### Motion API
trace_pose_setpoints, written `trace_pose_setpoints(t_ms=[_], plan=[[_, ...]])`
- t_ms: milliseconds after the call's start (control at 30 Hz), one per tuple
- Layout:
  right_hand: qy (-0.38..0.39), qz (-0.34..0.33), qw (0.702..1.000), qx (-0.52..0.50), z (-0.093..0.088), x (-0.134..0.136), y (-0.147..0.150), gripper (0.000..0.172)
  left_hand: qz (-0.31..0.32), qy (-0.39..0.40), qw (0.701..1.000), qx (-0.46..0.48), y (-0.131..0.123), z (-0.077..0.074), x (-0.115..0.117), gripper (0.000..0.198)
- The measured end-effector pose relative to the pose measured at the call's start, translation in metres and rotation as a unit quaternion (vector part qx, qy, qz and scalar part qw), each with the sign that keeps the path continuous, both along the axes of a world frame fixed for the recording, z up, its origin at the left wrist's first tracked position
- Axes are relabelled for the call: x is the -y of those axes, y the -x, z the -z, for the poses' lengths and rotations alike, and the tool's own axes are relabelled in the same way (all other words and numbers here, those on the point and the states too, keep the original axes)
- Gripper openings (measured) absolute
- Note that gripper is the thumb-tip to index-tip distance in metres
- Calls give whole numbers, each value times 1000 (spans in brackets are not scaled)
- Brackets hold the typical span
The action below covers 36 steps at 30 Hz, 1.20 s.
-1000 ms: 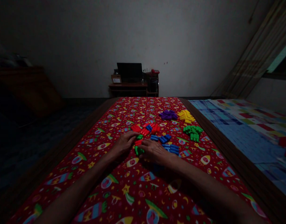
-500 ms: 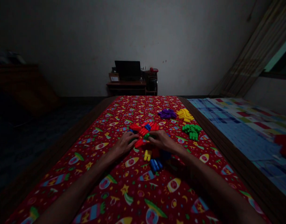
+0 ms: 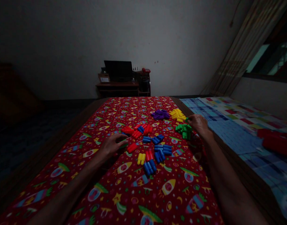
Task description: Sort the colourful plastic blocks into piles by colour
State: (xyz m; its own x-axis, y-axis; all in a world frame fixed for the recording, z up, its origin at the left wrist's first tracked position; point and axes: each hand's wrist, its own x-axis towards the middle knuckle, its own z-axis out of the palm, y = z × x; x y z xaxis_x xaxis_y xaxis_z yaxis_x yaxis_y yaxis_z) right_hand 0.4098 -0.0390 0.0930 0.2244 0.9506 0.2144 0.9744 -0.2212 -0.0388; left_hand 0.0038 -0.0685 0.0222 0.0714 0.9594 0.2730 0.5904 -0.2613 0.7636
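My right hand point(image 3: 198, 124) pinches a green plastic building block point(image 3: 187, 119) just above the pile of green blocks point(image 3: 184, 130). To the left, my left hand point(image 3: 112, 144) rests low over the cloth with thumb and fingers apart, beside a red block point(image 3: 132, 147). Beyond it lies a cluster of red blocks point(image 3: 136, 134) with a blue block point(image 3: 140, 129) on it. Several loose blue blocks point(image 3: 147, 139) are spread in the middle. Nearer to me are a yellow block point(image 3: 141, 158), a red block point(image 3: 149, 155) and further blue blocks point(image 3: 149, 167).
A purple pile point(image 3: 160, 114) and a yellow pile point(image 3: 178, 115) of blocks lie farther back. Everything sits on a red patterned cloth point(image 3: 124, 193) over a brown-edged surface. On the right is a blue checked mat point(image 3: 228, 131); a desk with a dark monitor point(image 3: 118, 71) stands behind.
My right hand has moved right from the mixed blocks to the green pile, carrying a green block. My left hand has drawn slightly away from the red blocks. The view has shifted right.
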Motion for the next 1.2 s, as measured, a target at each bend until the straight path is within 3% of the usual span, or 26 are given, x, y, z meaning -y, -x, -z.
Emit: trace_pose_setpoints(t_ms=[167,433,567,700,767,833,867,933,1000,1033,1100,1200], plan=[[104,26,994,-1,-3,3,-17,31,25,37,999,13,-8,-12,7,53],[164,8,986,-20,-20,18,-7,31,45,41,998,30,-15,-15,13,55],[155,11,987,-27,-22,23,-8,36,36,49,997,47,-19,-21,17,53],[96,38,995,-4,-29,20,-6,35,55,71,993,82,-24,-26,20,56],[41,-8,999,-28,-32,18,6,36,69,70,990,98,-29,-26,21,57],[3,-134,985,-109,-30,18,32,39,73,63,989,111,-35,-25,24,58],[-2,-214,963,-165,-26,20,49,40,72,59,989,117,-39,-24,26,57],[18,-377,881,-287,-13,28,87,34,69,54,988,130,-47,-23,30,56],[43,-487,807,-331,2,38,122,30,74,51,986,144,-54,-22,35,55],[41,-512,792,-331,8,41,135,30,79,49,984,150,-57,-22,37,54],[26,-529,789,-311,15,44,146,31,90,45,984,149,-60,-21,40,52],[-13,-470,839,-274,7,31,123,27,80,4,992,101,-56,-20,39,44]])
